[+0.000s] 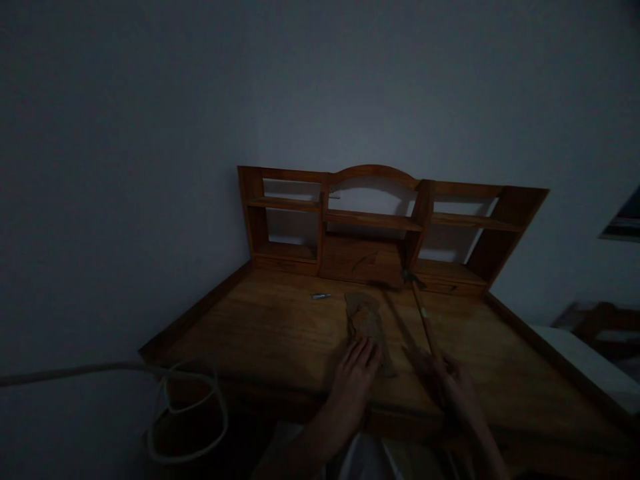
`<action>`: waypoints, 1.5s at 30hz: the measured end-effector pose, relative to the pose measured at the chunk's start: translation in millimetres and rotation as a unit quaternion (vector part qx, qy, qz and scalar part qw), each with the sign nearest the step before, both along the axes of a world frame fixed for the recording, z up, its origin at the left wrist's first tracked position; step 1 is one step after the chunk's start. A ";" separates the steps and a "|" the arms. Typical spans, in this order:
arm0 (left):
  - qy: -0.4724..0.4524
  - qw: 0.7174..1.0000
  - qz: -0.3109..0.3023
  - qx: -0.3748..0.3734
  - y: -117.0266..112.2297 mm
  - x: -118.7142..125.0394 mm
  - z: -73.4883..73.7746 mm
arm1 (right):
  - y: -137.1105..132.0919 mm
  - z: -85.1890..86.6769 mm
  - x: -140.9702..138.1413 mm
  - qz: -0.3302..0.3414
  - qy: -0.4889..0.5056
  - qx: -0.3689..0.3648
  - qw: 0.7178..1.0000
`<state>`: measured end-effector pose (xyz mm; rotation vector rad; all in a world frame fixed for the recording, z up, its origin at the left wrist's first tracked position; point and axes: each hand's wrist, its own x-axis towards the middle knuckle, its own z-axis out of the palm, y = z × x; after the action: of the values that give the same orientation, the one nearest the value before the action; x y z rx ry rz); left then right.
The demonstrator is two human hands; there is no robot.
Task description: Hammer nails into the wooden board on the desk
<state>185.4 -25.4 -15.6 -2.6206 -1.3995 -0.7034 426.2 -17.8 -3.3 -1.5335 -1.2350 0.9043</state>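
Far left, a pale cable (90, 369) runs in along the wall and loops by the desk's near left corner. Now the desk (280, 333) itself: its raised left rim (200, 305) slants back to the shelf unit (373, 219), and a broad stretch of wood lies between that rim and some small metal pieces (320, 296), set well back. Just right of them comes the brown cloth (377, 327), crumpled mid-desk, its lower end close to the front edge. The left hand (356, 363) is down on it, fingers bent and side by side; whether they pinch anything, I cannot tell. Across a narrow strip of tabletop, there's the hammer (424, 317), slanting away, head towards the shelf unit's drawers, its shadow falling to the left. The right hand (453, 383) has its fingers wrapped round the lower handle, near the front edge. Rightward, more wood stretches to the right rim (550, 353), with a pale surface (575, 353) beyond.
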 end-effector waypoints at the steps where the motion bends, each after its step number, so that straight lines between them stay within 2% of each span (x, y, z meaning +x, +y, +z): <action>1: -0.010 1.000 -0.015 -0.011 -1.0 0.3 1.4 | 0.2 -0.5 0.3 -0.001 0.001 0.000 1.000; 6: -0.066 0.995 -0.060 -0.034 -6.1 -8.5 8.6 | 3.6 -5.7 2.4 -0.002 -0.002 0.005 1.000; 10: -0.091 0.994 -0.026 -0.052 -2.8 -13.9 14.3 | 9.0 -15.5 5.2 -0.013 -0.011 0.004 1.000; 13: -0.084 0.994 -0.029 -0.067 1.7 -14.2 16.0 | 10.6 -17.1 6.0 -0.011 -0.013 0.007 1.000; 17: -0.081 0.992 -0.048 -0.084 4.4 -12.7 13.7 | 7.4 -7.9 4.1 -0.002 -0.017 0.013 1.000; 22: -0.097 0.991 -0.044 -0.076 4.4 -11.4 10.8 | 2.1 -0.6 0.1 0.001 -0.020 0.015 1.000; 33: -0.113 0.990 -0.043 -0.079 4.0 -13.3 11.7 | 6.4 -4.6 0.6 -0.003 -0.021 0.026 0.999; 41: -0.111 0.991 -0.042 -0.056 9.7 -12.6 2.2 | 6.4 -9.2 0.3 0.002 -0.005 0.009 1.000; 45: -0.106 0.991 -0.041 -0.066 8.3 -13.5 5.6 | 6.7 -8.2 0.6 0.002 -0.008 0.017 1.000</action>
<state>171.9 -17.0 -10.0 -2.7894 -1.4424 -0.9582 426.9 -11.1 -11.6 -1.5146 -1.2588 0.8706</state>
